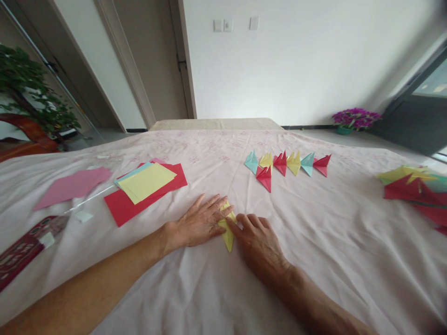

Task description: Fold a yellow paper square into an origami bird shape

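Note:
A yellow folded paper (pixel 228 236) lies on the pink-white cloth between my hands, its narrow point towards me. My left hand (pixel 200 220) lies flat with fingers spread, the fingertips resting on the paper's upper part and left edge. From the right, my right hand (pixel 257 239) touches the paper's right edge with the thumb, its other fingers curled. Whether that hand pinches the paper cannot be made out fully. Beyond it stands a row of folded paper pieces in blue, yellow and red, with one red folded piece (pixel 264 178) set in front.
Yellow paper sheets (pixel 148 183) lie over red sheets (pixel 125 208) at the left. Farther left are pink paper (pixel 74 187) and a dark red package (pixel 26 244). More folded red paper (pixel 408 188) sits at the right edge. The tablecloth (pixel 335 232) is wrinkled.

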`<state>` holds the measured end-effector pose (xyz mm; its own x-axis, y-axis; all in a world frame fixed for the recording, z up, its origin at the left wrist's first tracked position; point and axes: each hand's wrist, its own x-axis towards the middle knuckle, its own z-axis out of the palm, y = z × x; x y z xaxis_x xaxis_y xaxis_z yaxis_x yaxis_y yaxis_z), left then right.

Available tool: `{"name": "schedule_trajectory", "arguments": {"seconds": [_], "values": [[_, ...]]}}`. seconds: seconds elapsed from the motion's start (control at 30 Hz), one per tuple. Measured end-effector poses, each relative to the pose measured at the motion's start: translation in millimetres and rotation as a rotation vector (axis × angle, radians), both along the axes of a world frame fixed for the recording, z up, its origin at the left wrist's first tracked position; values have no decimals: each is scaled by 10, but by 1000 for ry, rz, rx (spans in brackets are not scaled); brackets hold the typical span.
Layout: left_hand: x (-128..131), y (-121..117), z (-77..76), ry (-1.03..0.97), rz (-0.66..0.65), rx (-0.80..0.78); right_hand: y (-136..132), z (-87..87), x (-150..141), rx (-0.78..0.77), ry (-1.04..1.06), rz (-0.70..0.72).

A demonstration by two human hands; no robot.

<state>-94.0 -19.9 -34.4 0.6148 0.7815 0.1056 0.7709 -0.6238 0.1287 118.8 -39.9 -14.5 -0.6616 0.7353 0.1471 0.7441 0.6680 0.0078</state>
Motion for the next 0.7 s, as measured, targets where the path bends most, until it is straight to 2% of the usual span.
{"name": "schedule_trajectory", "arguments": {"seconds": [0.13, 0.27, 0.33, 0.43, 0.57, 0.7], "values": [[-8, -3, 44, -3, -1, -30, -33, 3, 27, -6, 20, 35], [7, 89, 151, -40, -13, -75, 10, -24, 128, -87, 180, 45], [43, 177, 218, -57, -32, -53, 60, -45, 179, -131, 292, 2], [111, 324, 322, -54, -130, -29, 126, -70, 218, -158, 409, -97], [175, 470, 469, -33, -221, -75, 148, -79, 217, -180, 456, -102], [245, 561, 601, -54, -212, -193, 153, -86, 216, -181, 452, -102]]}}
